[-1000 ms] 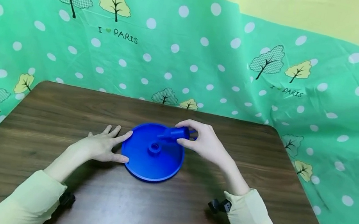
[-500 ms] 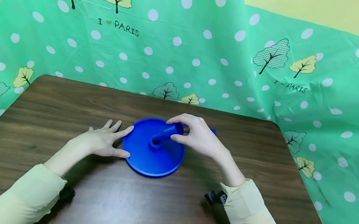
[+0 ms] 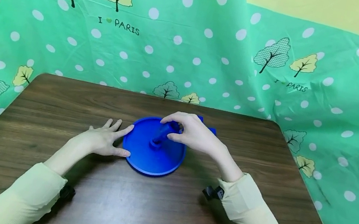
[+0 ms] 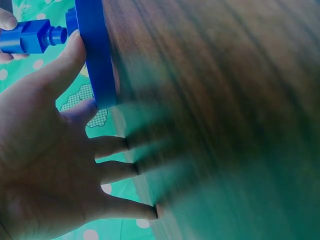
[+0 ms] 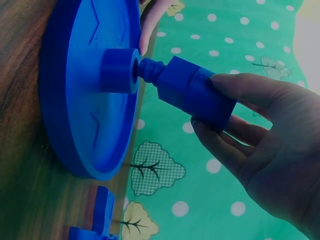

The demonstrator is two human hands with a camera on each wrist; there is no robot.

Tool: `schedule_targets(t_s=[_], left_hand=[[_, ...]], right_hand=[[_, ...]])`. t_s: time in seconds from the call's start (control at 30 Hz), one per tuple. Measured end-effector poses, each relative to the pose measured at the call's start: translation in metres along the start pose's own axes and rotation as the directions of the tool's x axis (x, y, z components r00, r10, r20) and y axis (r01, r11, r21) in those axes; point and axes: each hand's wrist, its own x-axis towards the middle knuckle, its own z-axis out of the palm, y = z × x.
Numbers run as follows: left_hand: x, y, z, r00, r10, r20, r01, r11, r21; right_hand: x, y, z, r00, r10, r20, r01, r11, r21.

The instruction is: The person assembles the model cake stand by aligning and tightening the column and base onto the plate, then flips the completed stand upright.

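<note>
A round blue base (image 3: 152, 165) with a raised rim lies flat on the table, a hollow socket (image 5: 114, 70) standing at its centre. With straight, spread fingers, my left hand (image 3: 99, 143) touches the base's left rim; the thumb and index finger rest against it. My right hand (image 3: 195, 132) pinches the wide end of a short blue post (image 5: 192, 90) between thumb and fingers. The post is tilted, and its narrow ridged end is at the mouth of the socket. In the left wrist view, that end of the post (image 4: 30, 37) shows just apart from the socket.
Behind the right hand, another blue piece (image 3: 212, 130) lies on the table, partly hidden; the right wrist view shows part of this piece (image 5: 102, 212) with upright parts. A dotted green cloth (image 3: 189, 50) hangs behind the wooden table (image 3: 107, 203).
My right hand has moved the post left and down, from above the base's right side to the central socket. The piece behind the right hand has come into view. The left hand stays on the rim.
</note>
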Motion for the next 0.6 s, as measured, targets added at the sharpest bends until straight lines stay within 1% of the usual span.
schedule_targets(t_s=[0.4,0.6], left_hand=[[0.0019,-0.0014,0.0012,1.0,-0.005,0.001,0.005,1.0,-0.005],[0.001,-0.0002,0.0004,1.0,-0.01,0.009,0.01,1.0,-0.007]], right_hand=[[0.0066,-0.0052,0.0003,0.999,-0.031,0.03,0.033,0.997,-0.067],[0.0086,-0.0081,-0.0007,0.997,-0.066,0.05,0.07,0.993,-0.093]])
